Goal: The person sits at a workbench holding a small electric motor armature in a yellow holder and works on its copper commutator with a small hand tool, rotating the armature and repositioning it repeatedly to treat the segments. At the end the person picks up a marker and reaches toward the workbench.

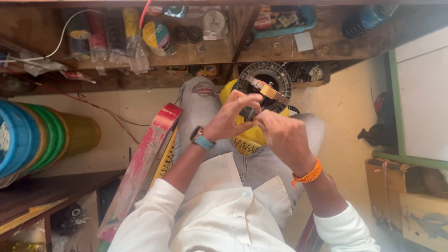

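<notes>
I sit with both hands raised over my knees. My left hand, with a blue-strapped watch on its wrist, pinches a small dark part from the left. My right hand, with an orange thread band at the wrist, grips the same part from the right. Just beyond the fingers lies a round dark motor stator with a metal bar and a yellow piece across it. A yellow plastic stool shows between my legs under the hands.
A wooden shelf ahead holds tape rolls, wire spools and small parts. Stacked blue, green and yellow buckets lie at left. A red painted plank leans by my left knee. Cardboard boxes stand at right.
</notes>
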